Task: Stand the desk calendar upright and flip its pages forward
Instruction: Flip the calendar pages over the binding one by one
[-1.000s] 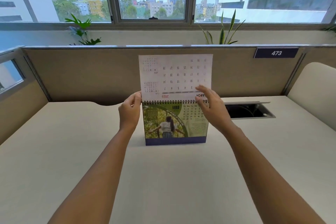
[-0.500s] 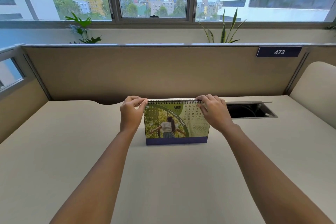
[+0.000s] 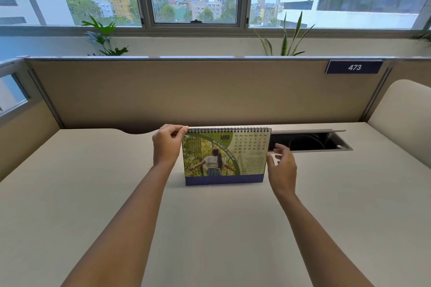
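Observation:
The desk calendar (image 3: 225, 156) stands upright on the beige desk (image 3: 210, 228), facing me. Its front page shows MAR, a date grid, and a photo of a person among trees above a blue base strip. A black spiral binding runs along the top edge. My left hand (image 3: 166, 144) pinches the calendar's top left corner at the binding. My right hand (image 3: 282, 168) hovers beside the calendar's right edge, about halfway down, with fingers spread; whether a fingertip touches the page edge is unclear.
An open cable hatch (image 3: 310, 142) is sunk in the desk just right of and behind the calendar. A tan partition (image 3: 198, 91) with a plate reading 473 (image 3: 354, 67) closes the back. A cream chair back (image 3: 401, 109) stands at the right. Plants line the window ledge.
The lifted page has dropped over behind the binding, leaving the MAR page in front. My right hand left the top right corner and moved down along the right edge. The left hand stayed.

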Tool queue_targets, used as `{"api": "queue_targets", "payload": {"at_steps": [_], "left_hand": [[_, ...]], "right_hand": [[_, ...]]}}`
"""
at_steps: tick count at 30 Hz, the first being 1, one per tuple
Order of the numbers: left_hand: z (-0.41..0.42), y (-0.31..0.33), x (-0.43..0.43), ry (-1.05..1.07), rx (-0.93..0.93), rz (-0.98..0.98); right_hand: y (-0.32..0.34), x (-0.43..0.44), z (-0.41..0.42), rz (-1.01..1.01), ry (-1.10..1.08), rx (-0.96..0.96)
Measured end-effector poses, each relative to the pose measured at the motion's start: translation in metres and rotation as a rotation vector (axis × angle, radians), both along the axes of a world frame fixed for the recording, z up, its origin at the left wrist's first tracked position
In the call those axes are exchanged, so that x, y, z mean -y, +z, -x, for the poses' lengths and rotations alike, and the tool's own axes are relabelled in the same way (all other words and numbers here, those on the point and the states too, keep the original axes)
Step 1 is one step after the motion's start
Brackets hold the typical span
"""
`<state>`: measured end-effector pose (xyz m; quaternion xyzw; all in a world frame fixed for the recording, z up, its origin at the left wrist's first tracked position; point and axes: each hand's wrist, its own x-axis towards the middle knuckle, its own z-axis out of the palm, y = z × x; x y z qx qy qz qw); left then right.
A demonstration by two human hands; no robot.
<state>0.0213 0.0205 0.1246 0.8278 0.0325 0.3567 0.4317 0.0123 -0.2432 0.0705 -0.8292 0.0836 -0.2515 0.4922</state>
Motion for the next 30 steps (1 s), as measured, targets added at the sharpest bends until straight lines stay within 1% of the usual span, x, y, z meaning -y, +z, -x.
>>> {"api": "queue_targets", "payload": {"at_steps": [2,4,9,12,21,26,30], "left_hand": [[0.001,0.001,0.001,0.005,0.005,0.007],[0.002,0.001,0.002,0.009,0.009,0.012],[0.003,0.0,0.003,0.013,0.002,0.04],[0.003,0.0,0.003,0.011,-0.005,0.058],[0.004,0.0,0.005,0.023,0.006,0.057],[0.004,0.001,0.006,0.033,-0.001,0.061],[0.005,0.002,0.006,0.036,0.001,0.063]], "right_hand": [[-0.011,0.0,0.005,0.017,0.011,-0.066],[-0.017,-0.001,0.007,0.041,0.036,-0.088],[-0.02,-0.004,0.009,0.037,0.052,-0.093],[-0.019,-0.004,0.009,-0.004,0.065,-0.084],[-0.017,-0.003,0.01,-0.019,0.076,-0.087],[-0.014,-0.003,0.014,-0.097,0.077,-0.082],[-0.01,0.001,0.016,-0.143,0.078,-0.114]]}}
